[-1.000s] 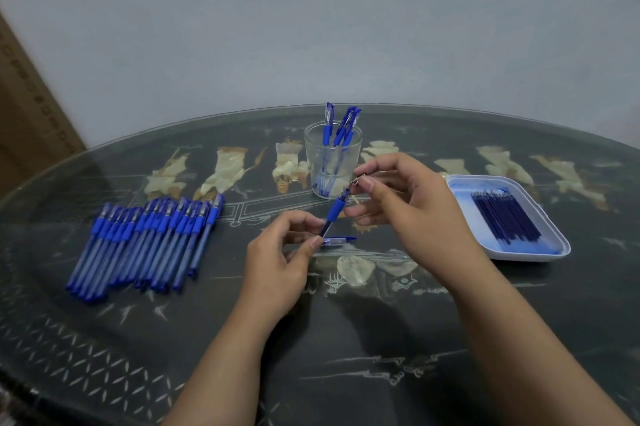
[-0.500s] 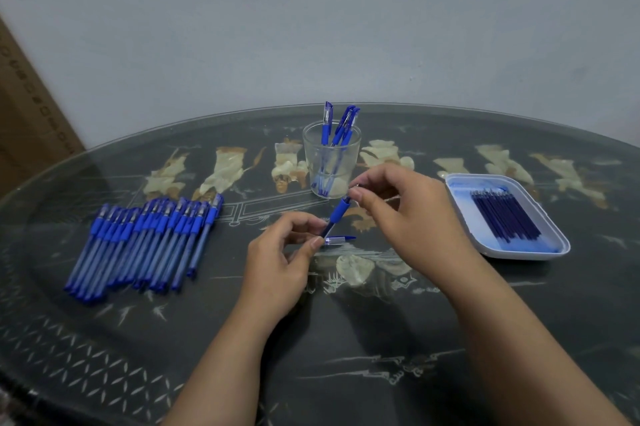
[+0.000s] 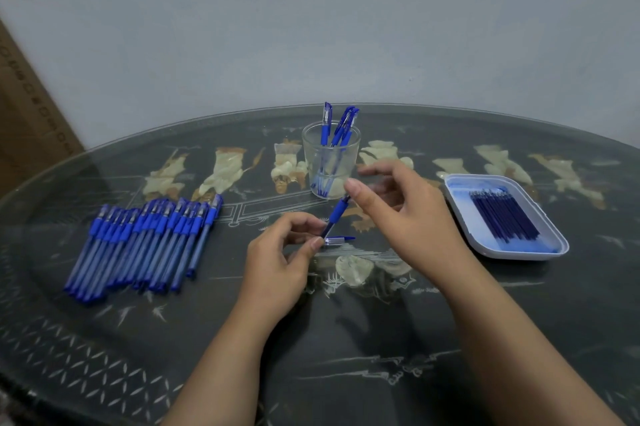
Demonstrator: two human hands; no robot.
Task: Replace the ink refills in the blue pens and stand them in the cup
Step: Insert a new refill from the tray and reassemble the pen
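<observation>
My left hand [image 3: 280, 266] pinches the lower barrel of a blue pen [image 3: 335, 214], which slants up and to the right. My right hand [image 3: 405, 210] hovers at the pen's upper tip; its thumb touches the tip, while its spread fingers are blurred by motion. A clear pen cap [image 3: 341, 240] with a blue clip lies on the table beside my left thumb. Behind my hands stands the clear cup [image 3: 330, 165], holding three blue pens [image 3: 341, 127] upright. A white tray [image 3: 460, 214] on the right holds several dark blue refills [image 3: 504, 216].
Several blue pens [image 3: 145, 245] lie in a row on the left of the round glass-topped table [image 3: 346, 356]. A grey wall stands behind the table. A brown cardboard box [image 3: 24, 120] leans at the far left.
My right hand's fingers have spread out from their pinch on the pen's tip. The pen and my left hand have stayed in place.
</observation>
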